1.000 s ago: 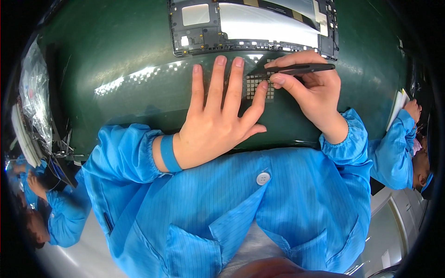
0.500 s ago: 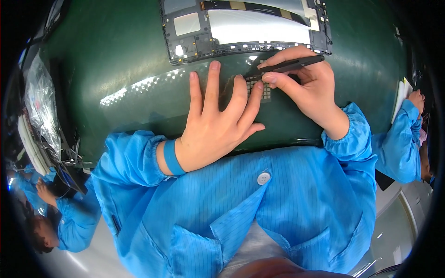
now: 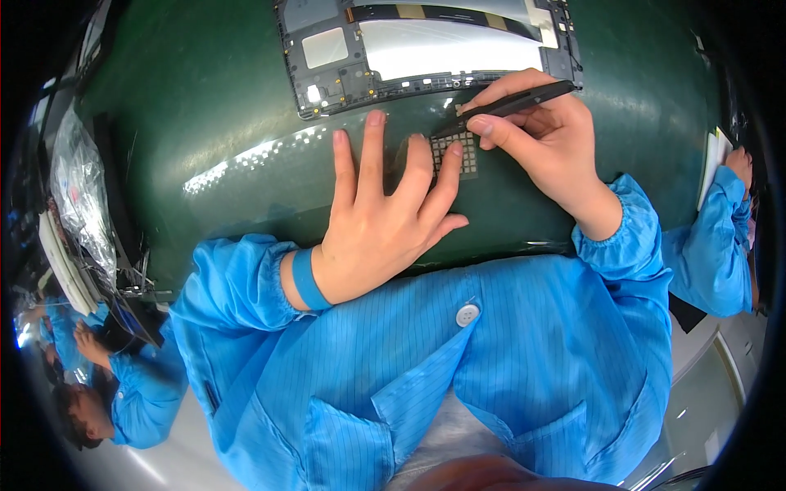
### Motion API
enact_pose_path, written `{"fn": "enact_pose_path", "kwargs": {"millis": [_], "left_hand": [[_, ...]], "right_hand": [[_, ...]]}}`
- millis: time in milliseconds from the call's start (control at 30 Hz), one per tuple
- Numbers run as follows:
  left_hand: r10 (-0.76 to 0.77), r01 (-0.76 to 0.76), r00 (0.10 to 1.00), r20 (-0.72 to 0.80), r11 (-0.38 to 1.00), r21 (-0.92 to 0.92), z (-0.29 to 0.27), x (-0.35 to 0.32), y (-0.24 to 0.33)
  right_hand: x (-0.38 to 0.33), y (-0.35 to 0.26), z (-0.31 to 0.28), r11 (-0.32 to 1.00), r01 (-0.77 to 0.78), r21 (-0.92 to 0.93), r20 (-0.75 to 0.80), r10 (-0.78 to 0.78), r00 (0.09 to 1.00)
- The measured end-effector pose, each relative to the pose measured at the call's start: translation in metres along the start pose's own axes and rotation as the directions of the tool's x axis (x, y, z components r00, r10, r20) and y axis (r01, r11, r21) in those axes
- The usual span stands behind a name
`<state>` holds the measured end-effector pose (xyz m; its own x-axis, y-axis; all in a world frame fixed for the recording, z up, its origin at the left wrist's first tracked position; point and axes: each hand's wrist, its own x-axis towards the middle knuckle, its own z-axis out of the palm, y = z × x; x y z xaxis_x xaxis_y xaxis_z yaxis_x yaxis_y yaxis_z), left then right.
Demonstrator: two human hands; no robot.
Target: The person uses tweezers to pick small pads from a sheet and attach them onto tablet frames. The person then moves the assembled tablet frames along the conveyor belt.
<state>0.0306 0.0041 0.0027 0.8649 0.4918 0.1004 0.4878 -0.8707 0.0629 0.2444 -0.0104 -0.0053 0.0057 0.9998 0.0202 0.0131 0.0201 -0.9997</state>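
My right hand (image 3: 550, 135) pinches black tweezers (image 3: 512, 103) between thumb and fingers. Their tip points left and down to the top edge of a small sheet (image 3: 468, 155) dotted with rows of little square pads. Flat and spread, my left hand (image 3: 381, 200) rests on the green work surface (image 3: 246, 155), with its index finger and neighbouring fingertip on the sheet's left part. Those fingertips hide some of the pads. A blue band (image 3: 308, 278) circles my left wrist. Whether the tweezers' tip holds a pad is too small to tell.
Beyond my hands lies a dark device frame (image 3: 327, 86) with a silvery panel and a black flex strip. Clear plastic bags (image 3: 80, 184) and stacked papers (image 3: 67, 262) sit at the left edge. Co-workers in blue sleeves (image 3: 708, 245) are on both sides.
My right hand has lifted slightly up and right with the tweezers, uncovering more of the dotted sheet. My left hand stays almost in place. The whole view has shifted a little.
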Motion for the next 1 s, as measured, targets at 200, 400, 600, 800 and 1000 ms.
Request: {"fn": "enact_pose_path", "kwargs": {"millis": [200, 400, 600, 800, 1000], "left_hand": [[-0.041, 0.04, 0.999, -0.012, 0.999, -0.034, 0.001, -0.001, 0.0], [-0.048, 0.047, 0.999, -0.013, 0.999, -0.027, 0.002, 0.0, 0.001], [-0.053, 0.052, 0.998, -0.036, 0.998, -0.028, 0.004, -0.001, 0.001], [-0.067, 0.063, 0.995, -0.068, 0.996, -0.058, 0.007, -0.004, 0.001], [-0.08, 0.072, 0.992, -0.095, 0.994, -0.083, 0.011, -0.004, 0.002]], "right_hand": [[-0.002, 0.001, -0.001, 1.0, -0.027, -0.009, 0.0, 0.027, 1.0], [-0.002, -0.003, -0.005, 0.979, 0.034, -0.199, 0.067, -0.021, 0.998], [-0.006, -0.002, -0.004, 0.989, 0.076, -0.124, 0.027, -0.073, 0.997], [0.017, -0.01, -0.002, 0.992, 0.113, -0.054, -0.015, -0.114, 0.993], [0.032, -0.001, 0.005, 0.966, 0.193, -0.17, -0.041, -0.202, 0.978]]}}
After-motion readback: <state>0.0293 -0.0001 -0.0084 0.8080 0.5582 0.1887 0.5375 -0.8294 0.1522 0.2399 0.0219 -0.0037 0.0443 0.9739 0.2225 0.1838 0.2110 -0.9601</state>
